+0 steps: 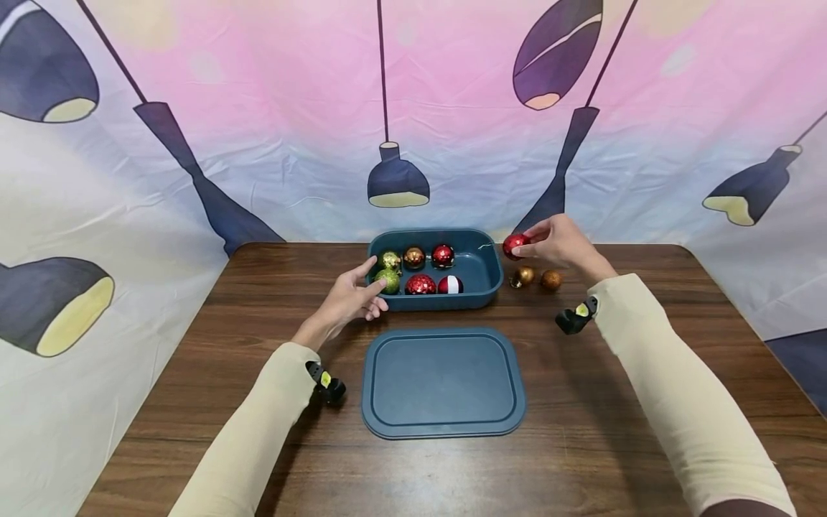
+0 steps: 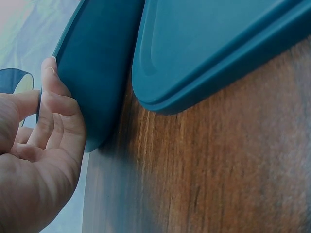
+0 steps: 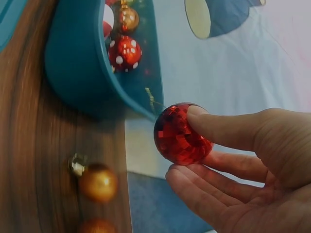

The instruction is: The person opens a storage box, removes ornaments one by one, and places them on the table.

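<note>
Red bauble (image 1: pixel 515 246) is held in the air just right of the tub (image 1: pixel 446 303), by its far corner; rim contact can't be told. It's pinched by the right hand (image 1: pixel 558 244), thumb on one side, fingers on the other, spread to about the ball's width. The tub's left end is gripped by the left hand (image 1: pixel 345 294): thumb at the rim, index stretched out, rest bent. Handling, as judged: light, stiff thin shell, slick faceted skin; easily cracked if squeezed, likely to roll if set down loose. Best held round the widest part, as is done here; cord (image 3: pixel 150 98) is better not used as a handle. Cord is trailed left over the tub, so could be snagged. Leftward path at low height is blocked by the tub's right wall. Six baubles (image 1: pixel 421 284) are grouped in the tub's left and middle. Gold bauble (image 1: pixel 524 276) and orange bauble (image 1: pixel 551 279) are left on the table (image 1: pixel 258 301), right of the tub, easily knocked. Lid (image 1: pixel 444 380) is laid flat nearer, apart from the tub.
</note>
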A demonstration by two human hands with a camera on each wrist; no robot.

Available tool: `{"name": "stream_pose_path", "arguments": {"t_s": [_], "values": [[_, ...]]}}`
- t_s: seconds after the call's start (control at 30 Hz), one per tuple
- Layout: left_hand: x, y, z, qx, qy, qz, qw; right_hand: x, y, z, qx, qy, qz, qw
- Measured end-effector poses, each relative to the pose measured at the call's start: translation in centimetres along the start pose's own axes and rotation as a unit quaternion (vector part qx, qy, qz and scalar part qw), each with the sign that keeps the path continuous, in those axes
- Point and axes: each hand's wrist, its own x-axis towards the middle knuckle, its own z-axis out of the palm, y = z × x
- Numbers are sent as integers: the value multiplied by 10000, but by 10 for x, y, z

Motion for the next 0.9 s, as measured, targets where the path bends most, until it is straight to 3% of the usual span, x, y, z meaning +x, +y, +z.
{"name": "stream_pose_path", "arguments": {"t_s": [0.17,0.53,0.9], "values": [[1,0,1,1,7,0,10000,-5,14,-12,-90,5,131,9999],[0,-1,1,31,14,7,10000,-14,49,-30,-239,59,-18,9997],[0,0,0,71,5,12,10000,-25,78,-40,-160,14,369,9992]]}}
